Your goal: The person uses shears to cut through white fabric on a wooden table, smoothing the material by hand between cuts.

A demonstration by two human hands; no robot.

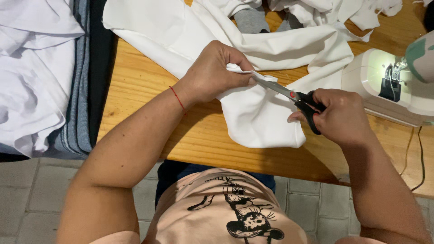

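White cloth [253, 113] lies spread over our wooden table [149, 113], and everything else we place against that sheet. Our left hand [212, 72] is closed on a folded edge of the cloth near its middle, pinching the fabric up off the table between thumb and fingers. A thin red string [177, 99] circles that wrist. Our right hand [341, 115] sits just right of the cloth, fingers curled tight through the black handles of a pair of scissors [294, 97]. The steel blades point left and reach the pinched edge, touching the cloth just beside our left fingertips; we cannot tell how far the blades are parted. To the right of the cloth, a white sewing machine [389, 86] stands on the table with its small lamp lit. Behind the cloth, more white pieces and a grey scrap [251, 20] lie heaped. Left of the table, pale fabric [31, 68] is piled over something blue.
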